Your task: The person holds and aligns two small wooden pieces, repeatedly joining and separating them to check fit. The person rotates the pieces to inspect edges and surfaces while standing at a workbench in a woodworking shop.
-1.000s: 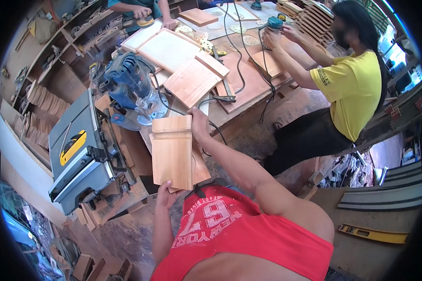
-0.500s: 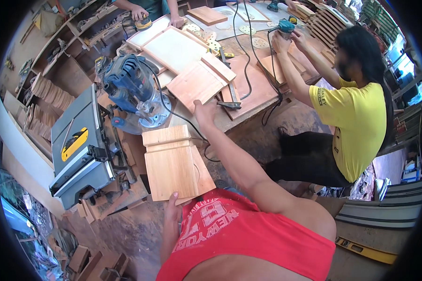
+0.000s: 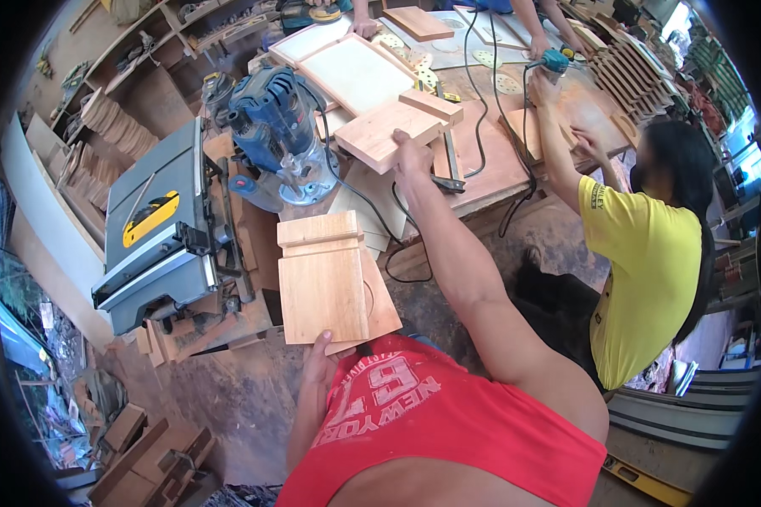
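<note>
At my lower front, my left hand (image 3: pixel 318 353) grips the bottom edge of a light wooden board (image 3: pixel 321 291) that has a groove across its upper part. A second wooden piece (image 3: pixel 382 300) with a curved line on it shows behind that board's right side. With my right arm stretched forward, my right hand (image 3: pixel 413 159) holds the near edge of another grooved wooden board (image 3: pixel 389 133) over the workbench. Its near edge looks lifted. The fingers under both boards are mostly hidden.
A blue router (image 3: pixel 266 118) stands left of the right-hand board, its black cable trailing down. Further left is a table saw (image 3: pixel 156 220). White framed panels (image 3: pixel 359 76) lie behind. At right, a person in a yellow shirt (image 3: pixel 651 245) holds a green power tool (image 3: pixel 554 61); other people's hands work beyond.
My right hand has moved its board, whose near edge now looks raised off the surface beneath. The view has shifted, and the person in yellow has lowered one hand from the tool.
</note>
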`<state>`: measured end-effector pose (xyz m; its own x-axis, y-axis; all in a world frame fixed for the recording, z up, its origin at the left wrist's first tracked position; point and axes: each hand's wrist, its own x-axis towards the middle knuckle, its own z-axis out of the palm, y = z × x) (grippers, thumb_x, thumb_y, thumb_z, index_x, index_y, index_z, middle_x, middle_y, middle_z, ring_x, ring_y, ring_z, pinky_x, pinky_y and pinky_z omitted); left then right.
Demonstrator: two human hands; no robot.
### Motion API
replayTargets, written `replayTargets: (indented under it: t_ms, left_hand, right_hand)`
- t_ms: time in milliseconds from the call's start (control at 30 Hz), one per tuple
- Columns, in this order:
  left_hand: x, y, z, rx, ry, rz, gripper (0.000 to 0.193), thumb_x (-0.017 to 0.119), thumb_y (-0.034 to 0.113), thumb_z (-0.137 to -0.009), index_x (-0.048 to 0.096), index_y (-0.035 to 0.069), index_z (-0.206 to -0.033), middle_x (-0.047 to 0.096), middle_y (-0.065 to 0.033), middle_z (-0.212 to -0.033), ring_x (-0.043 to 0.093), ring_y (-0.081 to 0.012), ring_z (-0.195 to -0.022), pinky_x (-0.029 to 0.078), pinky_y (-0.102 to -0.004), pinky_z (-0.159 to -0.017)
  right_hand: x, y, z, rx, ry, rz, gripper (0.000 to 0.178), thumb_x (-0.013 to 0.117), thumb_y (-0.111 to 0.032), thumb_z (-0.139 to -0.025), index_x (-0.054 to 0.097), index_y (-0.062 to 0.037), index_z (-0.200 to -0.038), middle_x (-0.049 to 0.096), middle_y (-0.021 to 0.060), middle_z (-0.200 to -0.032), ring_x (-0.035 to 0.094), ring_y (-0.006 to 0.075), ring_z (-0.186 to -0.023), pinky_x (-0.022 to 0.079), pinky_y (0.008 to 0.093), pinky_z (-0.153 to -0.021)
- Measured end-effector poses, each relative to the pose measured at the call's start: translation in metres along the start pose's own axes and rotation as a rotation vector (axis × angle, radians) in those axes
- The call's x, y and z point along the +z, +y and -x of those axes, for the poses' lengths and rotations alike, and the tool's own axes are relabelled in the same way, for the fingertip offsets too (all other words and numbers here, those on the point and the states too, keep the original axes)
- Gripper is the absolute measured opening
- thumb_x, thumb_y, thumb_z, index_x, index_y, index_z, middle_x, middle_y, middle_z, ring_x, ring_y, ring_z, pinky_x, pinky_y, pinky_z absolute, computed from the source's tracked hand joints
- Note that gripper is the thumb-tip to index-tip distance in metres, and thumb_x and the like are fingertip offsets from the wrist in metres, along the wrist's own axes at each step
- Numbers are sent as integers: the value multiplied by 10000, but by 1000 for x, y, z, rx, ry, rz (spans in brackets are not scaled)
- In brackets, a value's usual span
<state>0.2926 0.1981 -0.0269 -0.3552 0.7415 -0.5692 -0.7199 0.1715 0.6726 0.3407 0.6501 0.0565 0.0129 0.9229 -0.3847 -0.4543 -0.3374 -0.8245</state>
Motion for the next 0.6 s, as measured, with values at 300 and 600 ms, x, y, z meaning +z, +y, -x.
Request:
replayTargets:
  t_ms: [300, 600]
  left_hand:
    - [14, 17, -33, -15, -86, -43, 657, 677, 257, -950, 383, -40, -1458, 646, -223, -1270, 714, -370, -1066, 681, -459, -770]
    - [33, 57, -100, -55, -219, -221, 631, 703, 318, -939, 467, -61, -1385, 659, -216, -1227, 730, -354, -1015, 681, -413, -710]
  right_hand:
    - [-114, -64, 74, -74, -297, -142, 474, 680, -134, -876, 570, 137, -1249, 679, 191, -1142, 698, 269, -983, 564, 393, -887]
    - [-245, -35, 167, 158, -483, -411, 675, 603, -268, -909, 444, 133, -1428, 637, 278, -1307, 679, 369, -1151, 529, 471, -1046]
